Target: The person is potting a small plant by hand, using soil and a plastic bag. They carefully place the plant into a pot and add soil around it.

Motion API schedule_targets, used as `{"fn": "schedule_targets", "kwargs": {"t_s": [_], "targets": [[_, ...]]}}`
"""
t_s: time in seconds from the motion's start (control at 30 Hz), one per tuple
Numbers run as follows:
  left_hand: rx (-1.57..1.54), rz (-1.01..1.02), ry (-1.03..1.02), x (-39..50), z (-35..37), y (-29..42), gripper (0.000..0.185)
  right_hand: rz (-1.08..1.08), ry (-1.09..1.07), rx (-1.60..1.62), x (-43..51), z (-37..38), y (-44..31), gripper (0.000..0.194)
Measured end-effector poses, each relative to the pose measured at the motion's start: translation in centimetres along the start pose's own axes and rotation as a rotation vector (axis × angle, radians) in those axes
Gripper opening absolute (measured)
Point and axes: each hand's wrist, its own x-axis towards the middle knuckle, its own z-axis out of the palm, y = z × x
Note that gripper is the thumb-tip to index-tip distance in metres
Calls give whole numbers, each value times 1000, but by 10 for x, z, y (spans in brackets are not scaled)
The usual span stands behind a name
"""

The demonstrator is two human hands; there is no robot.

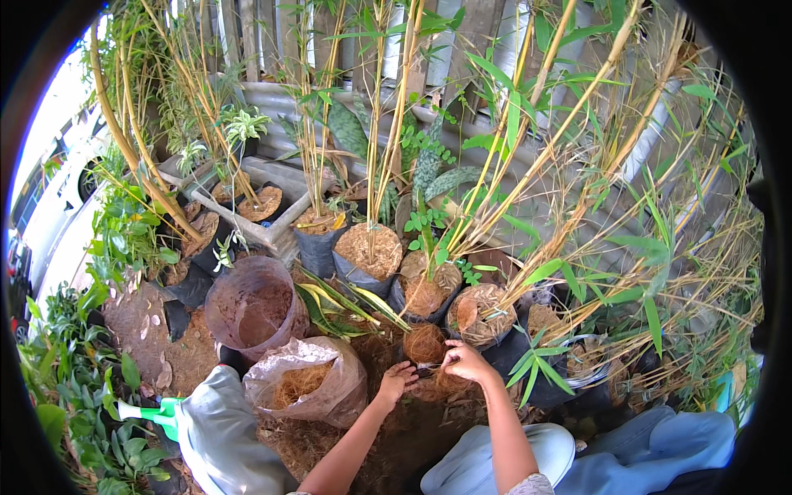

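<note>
A round ball wrapped in brown coir fibre (424, 344) sits on the ground in front of me, by the black-bagged plants. My left hand (398, 380) is just below and left of it, fingers apart and slightly curled, with nothing seen in it. Close against the ball's right side, my right hand (467, 363) has its fingers bent together; whether they pinch a strand is too small to tell. Loose coir fibre (453, 382) lies or hangs just under that hand. Left of my hands, a whitish plastic sack (346, 390) holds more brown fibre (300, 383).
Behind the sack stands a translucent plastic bucket (226, 309). Bamboo in black grow bags (318, 250) lines a corrugated fence (266, 96). Another fibre ball (424, 297) rests in a bagged plant. Cut variegated leaves (328, 297) lie nearby. A green watering can (162, 416) is beside a grey trouser leg (226, 433).
</note>
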Motion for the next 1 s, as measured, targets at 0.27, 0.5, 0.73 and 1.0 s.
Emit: {"fn": "schedule_targets", "kwargs": {"t_s": [0.27, 0.5, 0.73, 1.0], "targets": [[410, 283, 346, 26, 32, 2, 60, -89, 242, -167, 17, 8, -21, 13], [574, 368, 417, 32, 34, 12, 61, 26, 47, -198, 45, 18, -13, 18], [443, 438, 439, 31, 34, 6, 37, -33, 187, 76, 53, 33, 8, 20], [104, 545, 263, -30, 47, 31, 53, -89, 192, 425, 30, 27, -21, 15]]}}
